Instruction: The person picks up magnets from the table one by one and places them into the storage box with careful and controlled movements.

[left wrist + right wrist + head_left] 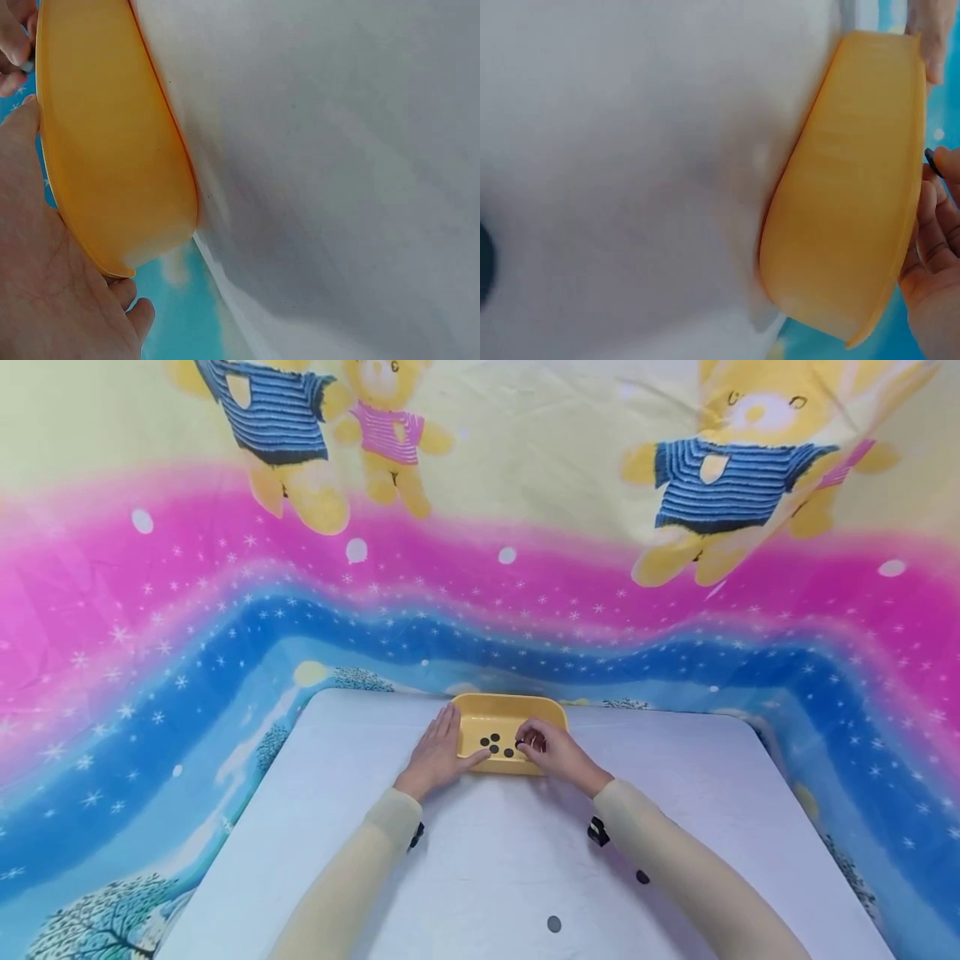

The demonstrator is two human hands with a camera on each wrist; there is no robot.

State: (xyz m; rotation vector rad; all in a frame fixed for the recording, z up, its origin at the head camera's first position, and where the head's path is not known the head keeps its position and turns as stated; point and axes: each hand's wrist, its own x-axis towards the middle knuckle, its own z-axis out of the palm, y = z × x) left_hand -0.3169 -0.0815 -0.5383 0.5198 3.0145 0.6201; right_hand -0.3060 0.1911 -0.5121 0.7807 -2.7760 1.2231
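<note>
A yellow rectangular tub [510, 768] stands toward the far edge of the table, with several small dark round discs [494, 749] on its floor. My left hand [435, 757] rests across its near left corner, fingers straight along the left side and thumb over the near rim. In the left wrist view, fingertips [140, 319] show past the tub's end. My right hand [557, 753] is over the tub's right part, pinching one dark disc [933, 162] between thumb and finger. That disc appears nearly edge-on above the rim in the right wrist view.
Two more discs lie on the white tabletop [480, 868]: a greyish one [554, 924] near the front and a black one [642, 877] beside the right sleeve. Black wrist cameras [597, 832] hang under both forearms. A bear-printed cloth [510, 610] surrounds the table.
</note>
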